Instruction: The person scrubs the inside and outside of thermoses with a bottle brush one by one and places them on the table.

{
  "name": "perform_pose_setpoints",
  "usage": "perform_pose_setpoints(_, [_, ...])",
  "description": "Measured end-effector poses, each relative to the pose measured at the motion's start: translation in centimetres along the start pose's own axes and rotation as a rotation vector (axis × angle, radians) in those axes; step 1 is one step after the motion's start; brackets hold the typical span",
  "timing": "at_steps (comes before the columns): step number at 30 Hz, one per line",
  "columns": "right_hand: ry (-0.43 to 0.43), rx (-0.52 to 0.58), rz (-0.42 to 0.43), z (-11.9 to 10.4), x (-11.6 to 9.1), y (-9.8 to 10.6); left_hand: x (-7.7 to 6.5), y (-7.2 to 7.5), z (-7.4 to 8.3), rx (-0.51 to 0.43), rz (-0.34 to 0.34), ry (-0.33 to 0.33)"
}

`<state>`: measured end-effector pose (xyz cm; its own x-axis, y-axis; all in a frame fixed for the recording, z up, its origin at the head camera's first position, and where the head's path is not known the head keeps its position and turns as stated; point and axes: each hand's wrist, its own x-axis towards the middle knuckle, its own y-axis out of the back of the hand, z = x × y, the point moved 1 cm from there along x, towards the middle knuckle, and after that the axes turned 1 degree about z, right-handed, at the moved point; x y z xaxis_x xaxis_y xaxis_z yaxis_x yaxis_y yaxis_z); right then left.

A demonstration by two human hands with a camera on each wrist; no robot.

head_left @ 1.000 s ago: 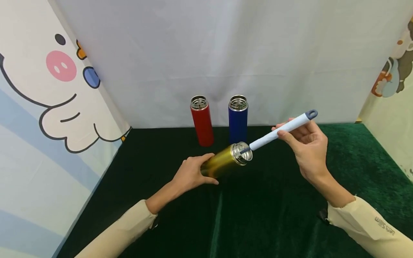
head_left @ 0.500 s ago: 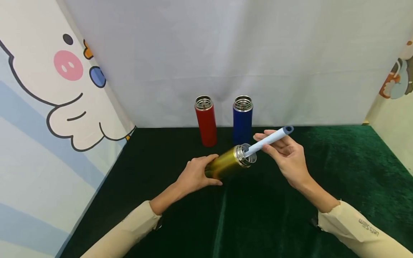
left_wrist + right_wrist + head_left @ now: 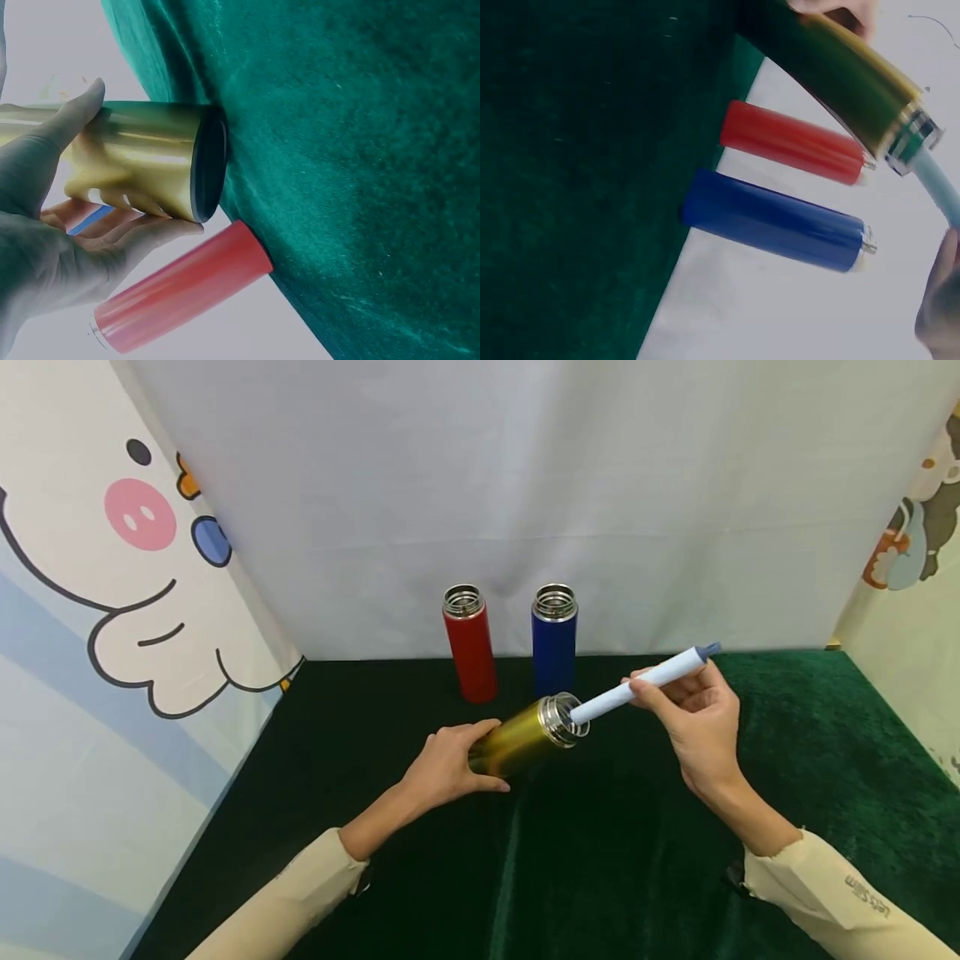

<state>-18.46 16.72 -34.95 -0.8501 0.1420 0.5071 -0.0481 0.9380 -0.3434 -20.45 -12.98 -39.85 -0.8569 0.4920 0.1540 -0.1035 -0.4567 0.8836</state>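
My left hand grips a gold vacuum flask round its body, and the flask tilts with its steel mouth up to the right. In the left wrist view its dark base shows, with thumb and fingers on opposite sides. Between thumb and fingers, my right hand pinches the light blue handle of a bottle brush, which has a dark blue end. The handle's lower end lies in the flask mouth; whatever is beyond it is hidden inside. In the right wrist view the handle enters the steel neck.
Behind the gold flask stand an uncapped red flask and an uncapped blue flask, both upright. Dark green cloth covers the table. A pale curtain hangs along its back edge, and a printed cartoon panel is at the left.
The bottle brush went deeper into the gold flask, then came partly back out as my right hand moved left and down, then up and right. My left hand keeps its grip.
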Motion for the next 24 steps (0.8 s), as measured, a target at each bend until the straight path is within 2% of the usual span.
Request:
perform_pose_setpoints(6, [-0.054, -0.168, -0.319, 1.9, -1.0, -0.2, -0.1, -0.1, -0.1, 0.005, 0.010, 0.000])
perform_pose_setpoints(9, [-0.048, -0.155, -0.356, 1.9, -0.8, -0.3, -0.2, -0.1, -0.3, 0.001, 0.007, 0.003])
perform_pose_setpoints(12, [-0.008, -0.076, -0.301, 1.0, -0.4, -0.1, -0.1, -0.1, -0.5, -0.017, -0.005, 0.013])
perform_pose_setpoints(16, [0.059, 0.057, -0.179, -0.8, 0.4, 0.2, -0.1, 0.1, -0.8, -0.020, -0.007, 0.008])
perform_pose_setpoints(22, [0.142, 0.055, 0.008, -3.4, 1.3, 0.4, -0.2, 0.1, -0.9, 0.010, -0.026, -0.002])
perform_pose_setpoints(24, [0.180, 0.086, 0.053, -4.1, 1.6, 0.4, -0.3, 0.2, -0.9, 0.010, -0.025, -0.001])
